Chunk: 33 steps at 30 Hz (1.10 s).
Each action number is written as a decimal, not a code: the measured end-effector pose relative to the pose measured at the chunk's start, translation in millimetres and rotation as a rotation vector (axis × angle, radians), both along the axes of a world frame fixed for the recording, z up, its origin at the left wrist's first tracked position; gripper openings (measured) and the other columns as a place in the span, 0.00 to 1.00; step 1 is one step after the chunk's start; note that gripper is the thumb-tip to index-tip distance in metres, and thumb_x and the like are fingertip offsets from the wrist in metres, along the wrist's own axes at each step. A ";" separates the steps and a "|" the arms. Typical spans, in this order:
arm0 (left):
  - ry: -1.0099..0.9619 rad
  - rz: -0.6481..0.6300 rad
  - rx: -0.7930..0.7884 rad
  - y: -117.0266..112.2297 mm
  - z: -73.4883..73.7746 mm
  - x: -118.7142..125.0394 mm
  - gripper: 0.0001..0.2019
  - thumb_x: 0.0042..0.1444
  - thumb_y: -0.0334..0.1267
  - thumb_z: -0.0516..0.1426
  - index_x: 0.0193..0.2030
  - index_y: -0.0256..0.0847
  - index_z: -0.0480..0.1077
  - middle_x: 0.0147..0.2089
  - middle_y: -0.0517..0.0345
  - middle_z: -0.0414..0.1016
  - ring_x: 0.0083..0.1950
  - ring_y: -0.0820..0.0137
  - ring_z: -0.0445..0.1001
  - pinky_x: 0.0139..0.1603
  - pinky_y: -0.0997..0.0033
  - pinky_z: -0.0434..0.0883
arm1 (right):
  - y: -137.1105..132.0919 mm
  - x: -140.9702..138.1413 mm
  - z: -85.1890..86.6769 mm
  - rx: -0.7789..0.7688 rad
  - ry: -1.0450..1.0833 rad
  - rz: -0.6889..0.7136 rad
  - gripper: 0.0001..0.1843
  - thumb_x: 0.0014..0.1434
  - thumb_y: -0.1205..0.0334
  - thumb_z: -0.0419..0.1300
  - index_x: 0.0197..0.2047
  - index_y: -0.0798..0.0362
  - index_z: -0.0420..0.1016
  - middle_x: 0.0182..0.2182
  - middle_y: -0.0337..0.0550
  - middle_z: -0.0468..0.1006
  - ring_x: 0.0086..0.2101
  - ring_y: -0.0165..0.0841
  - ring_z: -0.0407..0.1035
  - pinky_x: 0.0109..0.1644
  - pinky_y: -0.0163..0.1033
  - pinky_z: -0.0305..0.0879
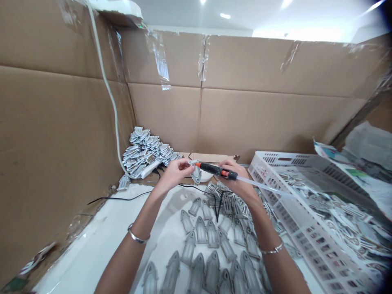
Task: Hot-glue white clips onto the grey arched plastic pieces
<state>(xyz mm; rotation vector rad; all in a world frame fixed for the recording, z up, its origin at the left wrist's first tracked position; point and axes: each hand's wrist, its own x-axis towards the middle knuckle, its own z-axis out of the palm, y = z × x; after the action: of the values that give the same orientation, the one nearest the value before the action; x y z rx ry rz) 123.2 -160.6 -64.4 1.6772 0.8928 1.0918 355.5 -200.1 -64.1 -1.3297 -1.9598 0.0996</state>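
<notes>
My left hand (pixel 175 173) pinches a small grey arched piece (pixel 195 173) at its upper end. The orange nozzle of a black hot glue gun (pixel 217 170) touches or nearly touches that piece. My right hand (pixel 235 175) grips the gun, and a clear tube or glue stick (pixel 266 187) runs back from it to the right. Below my wrists, several grey arched pieces (pixel 200 230) lie in rows on a white table top (pixel 92 249). Their undersides and any glue on the held piece are hidden.
A heap of grey-and-white pieces (pixel 143 153) stands at the back left. A white plastic crate (pixel 294 196) full of similar pieces sits at the right, with printed paper (pixel 355 173) beyond it. Cardboard walls (pixel 196 114) surround the table, with a white cable (pixel 107 87) on the left and black cords (pixel 196 188) crossing the table.
</notes>
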 end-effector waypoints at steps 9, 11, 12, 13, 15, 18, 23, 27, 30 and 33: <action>0.026 0.017 0.022 -1.2 1.7 1.1 0.11 0.51 0.43 0.61 0.34 0.36 0.74 0.32 0.57 0.76 0.34 0.70 0.73 0.38 0.71 0.67 | 4.3 2.3 -5.3 0.038 -0.035 -0.032 0.05 0.51 0.64 0.57 0.26 0.51 0.72 0.35 0.41 0.77 0.34 0.32 0.68 0.36 0.36 0.57; 0.025 0.018 0.022 -1.2 1.6 1.4 0.11 0.51 0.43 0.61 0.34 0.36 0.74 0.31 0.58 0.76 0.33 0.71 0.73 0.37 0.71 0.67 | 5.0 3.1 -6.7 0.053 -0.052 -0.034 0.05 0.52 0.64 0.57 0.26 0.51 0.72 0.35 0.41 0.76 0.34 0.32 0.68 0.36 0.36 0.57; 0.024 0.019 0.023 -1.2 1.4 1.6 0.11 0.51 0.43 0.61 0.34 0.36 0.74 0.31 0.58 0.76 0.33 0.71 0.73 0.37 0.71 0.67 | 5.4 3.3 -7.5 0.063 -0.060 -0.034 0.05 0.52 0.64 0.56 0.26 0.51 0.71 0.35 0.41 0.76 0.34 0.32 0.67 0.36 0.36 0.57; 0.024 0.020 0.023 -1.1 1.2 1.9 0.11 0.51 0.43 0.61 0.34 0.36 0.74 0.31 0.58 0.76 0.33 0.71 0.73 0.37 0.71 0.67 | 5.7 3.3 -8.5 0.074 -0.065 -0.032 0.05 0.52 0.64 0.56 0.26 0.51 0.71 0.35 0.41 0.76 0.35 0.32 0.67 0.36 0.36 0.57; 0.022 0.024 0.029 -0.7 0.5 2.3 0.12 0.51 0.44 0.61 0.35 0.36 0.74 0.31 0.58 0.76 0.32 0.71 0.72 0.36 0.72 0.66 | 6.5 2.4 -10.7 0.097 -0.070 -0.027 0.06 0.53 0.63 0.56 0.26 0.51 0.70 0.35 0.42 0.75 0.35 0.32 0.67 0.36 0.36 0.57; 0.015 0.041 0.031 1.0 -1.1 1.9 0.12 0.51 0.43 0.61 0.35 0.36 0.74 0.30 0.59 0.75 0.32 0.71 0.71 0.34 0.73 0.66 | 8.6 0.8 -13.2 0.115 -0.047 -0.052 0.07 0.53 0.62 0.57 0.25 0.51 0.70 0.35 0.42 0.75 0.35 0.33 0.67 0.36 0.36 0.58; 0.021 0.049 0.007 7.8 -6.5 -2.9 0.12 0.50 0.44 0.62 0.34 0.36 0.74 0.30 0.58 0.76 0.33 0.70 0.73 0.37 0.71 0.68 | 18.2 15.2 -16.9 -0.044 0.059 -0.265 0.15 0.60 0.50 0.54 0.33 0.51 0.73 0.35 0.44 0.78 0.34 0.34 0.71 0.37 0.36 0.62; 0.020 0.041 -0.029 15.8 -14.4 -6.1 0.16 0.48 0.44 0.64 0.41 0.36 0.73 0.33 0.56 0.77 0.35 0.67 0.76 0.40 0.67 0.71 | 31.0 43.9 -31.5 -0.430 -0.146 -0.582 0.21 0.60 0.45 0.55 0.45 0.51 0.78 0.42 0.51 0.81 0.43 0.44 0.75 0.42 0.40 0.65; 0.036 0.072 -0.022 22.9 -23.4 -7.5 0.19 0.47 0.43 0.65 0.44 0.38 0.70 0.31 0.58 0.77 0.34 0.67 0.77 0.40 0.66 0.71 | 40.0 61.8 -51.4 -0.602 -0.261 -0.698 0.22 0.60 0.50 0.56 0.50 0.53 0.79 0.47 0.57 0.81 0.49 0.48 0.75 0.46 0.43 0.66; 0.064 0.118 0.005 30.3 -33.3 -9.6 0.18 0.45 0.42 0.65 0.42 0.39 0.68 0.28 0.61 0.75 0.32 0.67 0.76 0.38 0.68 0.71 | 45.5 70.9 -68.0 -0.673 -0.285 -0.731 0.23 0.59 0.52 0.57 0.51 0.57 0.79 0.49 0.60 0.80 0.50 0.49 0.74 0.48 0.44 0.67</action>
<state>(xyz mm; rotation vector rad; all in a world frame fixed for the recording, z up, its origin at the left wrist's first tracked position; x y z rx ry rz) 113.6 -130.3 -97.7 1.6886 1.0415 1.1246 426.4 -154.6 -132.1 -2.5458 -1.5750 0.2350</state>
